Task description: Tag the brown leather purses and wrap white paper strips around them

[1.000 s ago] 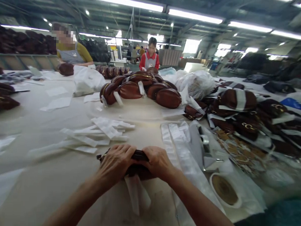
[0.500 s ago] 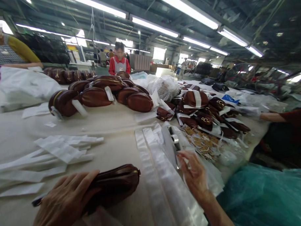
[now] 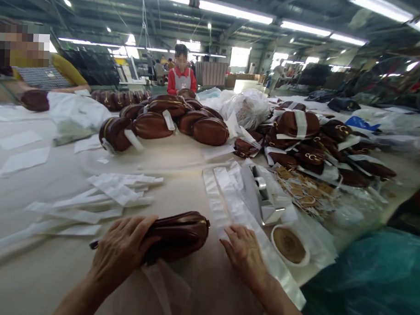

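A dark brown leather pouch (image 3: 181,234) with a zip along its top lies on the table before me. My left hand (image 3: 126,242) is wrapped over its left end, and a thin translucent sheet (image 3: 167,284) hangs out beneath it. To the right of the pouch and apart from it, my right hand (image 3: 243,250) has its fingers bent toward the thumb; anything between them is too small to make out. That hand is at the edge of long clear plastic strips (image 3: 236,200). Behind it stands a grey tape dispenser (image 3: 259,183), with a roll (image 3: 289,245) nearer me.
White paper strips (image 3: 119,191) lie left of the pouch. Several brown pouches (image 3: 154,125) are heaped at the back, and more wrapped ones (image 3: 311,156) at right. Brown tags (image 3: 303,188) lie before those. Teal plastic (image 3: 371,273) bulges at lower right. Co-workers (image 3: 181,78) stand across the table.
My right hand has come away from the tape dispenser and moved toward the pouch. The left hand keeps its hold on the pouch. The view has swung, uncovering the roll by the dispenser.
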`<state>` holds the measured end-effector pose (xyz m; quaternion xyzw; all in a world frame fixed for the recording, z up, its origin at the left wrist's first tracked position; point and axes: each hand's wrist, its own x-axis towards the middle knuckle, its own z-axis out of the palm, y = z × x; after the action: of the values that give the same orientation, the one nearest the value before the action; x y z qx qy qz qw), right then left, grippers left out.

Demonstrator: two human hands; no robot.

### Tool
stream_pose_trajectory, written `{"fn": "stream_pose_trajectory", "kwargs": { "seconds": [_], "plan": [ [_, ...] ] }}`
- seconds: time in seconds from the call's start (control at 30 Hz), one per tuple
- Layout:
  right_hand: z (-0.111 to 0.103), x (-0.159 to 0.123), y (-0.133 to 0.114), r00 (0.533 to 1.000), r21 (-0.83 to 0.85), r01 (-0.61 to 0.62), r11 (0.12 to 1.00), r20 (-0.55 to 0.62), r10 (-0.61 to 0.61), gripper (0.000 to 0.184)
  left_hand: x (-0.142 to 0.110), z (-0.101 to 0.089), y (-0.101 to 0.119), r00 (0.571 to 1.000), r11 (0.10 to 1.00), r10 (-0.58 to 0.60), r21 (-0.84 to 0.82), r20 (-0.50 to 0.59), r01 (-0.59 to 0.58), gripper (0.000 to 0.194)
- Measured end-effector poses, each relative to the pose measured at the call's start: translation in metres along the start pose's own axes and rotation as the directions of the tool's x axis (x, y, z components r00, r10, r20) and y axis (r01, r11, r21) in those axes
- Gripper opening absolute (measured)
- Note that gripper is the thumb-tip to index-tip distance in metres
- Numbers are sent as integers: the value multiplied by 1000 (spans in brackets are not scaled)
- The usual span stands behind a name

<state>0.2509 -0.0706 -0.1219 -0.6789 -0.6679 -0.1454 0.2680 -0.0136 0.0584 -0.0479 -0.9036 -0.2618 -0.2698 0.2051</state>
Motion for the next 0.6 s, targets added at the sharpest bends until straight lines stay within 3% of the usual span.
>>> {"fn": "stream_pose_trajectory", "kwargs": {
  "seconds": [0.13, 0.23, 0.33, 0.43, 0.53, 0.6],
  "plan": [
    [-20, -22, 24, 988, -161, -133, 978, -105, 117, 27, -5, 2, -1, 1000, 1000, -9, -16, 1, 9, 32],
    [-38, -51, 54, 965, -414, -262, 872, -130, 228, 42, -4, 4, -1, 1000, 1000, -16, -19, 10, 17, 31],
    [-46, -65, 72, 960, -519, -276, 809, -117, 253, 52, -2, 4, 0, 1000, 1000, -23, -10, 6, 23, 30],
    [-45, -55, 68, 967, -434, -249, 866, -160, 198, 43, -1, 3, 0, 999, 999, -36, -18, 4, 36, 29],
    [-37, -29, 49, 978, -237, -123, 964, -191, 78, 30, -2, 3, 0, 998, 998, -56, -28, 18, 57, 29],
    [-25, -8, 34, 987, -117, -44, 992, -161, 24, 32, -3, 2, 1, 997, 997, -71, -29, 29, 72, 28]
  ]
}}
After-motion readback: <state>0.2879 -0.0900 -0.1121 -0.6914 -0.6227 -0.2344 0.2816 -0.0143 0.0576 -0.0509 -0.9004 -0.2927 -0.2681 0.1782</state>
